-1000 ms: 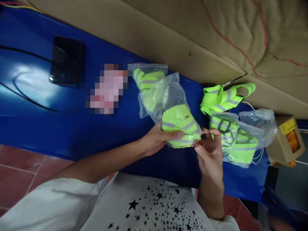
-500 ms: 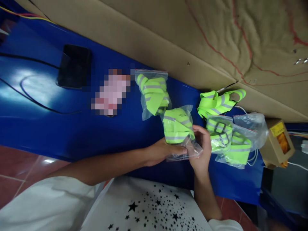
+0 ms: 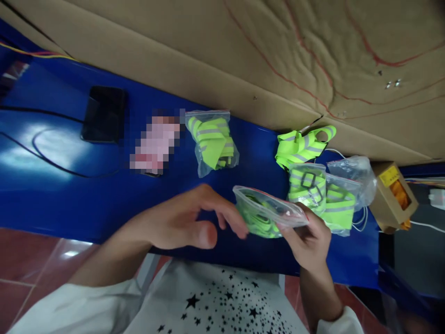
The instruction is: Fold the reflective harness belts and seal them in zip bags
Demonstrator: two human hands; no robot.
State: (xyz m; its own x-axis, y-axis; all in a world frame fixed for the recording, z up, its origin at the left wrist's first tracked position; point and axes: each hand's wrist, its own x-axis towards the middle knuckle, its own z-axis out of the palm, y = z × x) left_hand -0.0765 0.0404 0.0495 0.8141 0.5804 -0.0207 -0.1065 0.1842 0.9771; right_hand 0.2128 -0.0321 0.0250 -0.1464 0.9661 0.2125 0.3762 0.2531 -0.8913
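Observation:
A clear zip bag [image 3: 262, 215] with folded neon-yellow reflective strap inside hangs above the blue table, its mouth parted and facing up. My right hand [image 3: 309, 236] pinches the bag at its right end, thumb in front. To the left of the bag is my left hand [image 3: 194, 220], fingers apart and curved, thumb pointing right; it holds nothing, and its fingertips are close to the bag's left side. Beyond lies another bagged strap [image 3: 212, 141]. Right of it, a loose neon strap [image 3: 302, 144] rests against the cardboard, with two more bagged straps, one [image 3: 306, 185] partly over the other [image 3: 339, 206].
A black device [image 3: 104, 113] with a cable and a pixelated flat object [image 3: 155, 144] lie on the blue table [image 3: 45, 185]. Cardboard [image 3: 208, 55] walls the back. At right are an empty clear bag [image 3: 358, 174] and a small carton [image 3: 392, 197] with something orange inside.
My left hand has let go of the bag and moved left. My right hand has tilted the bag upright, its opening now up and parted. The camera view has shifted slightly.

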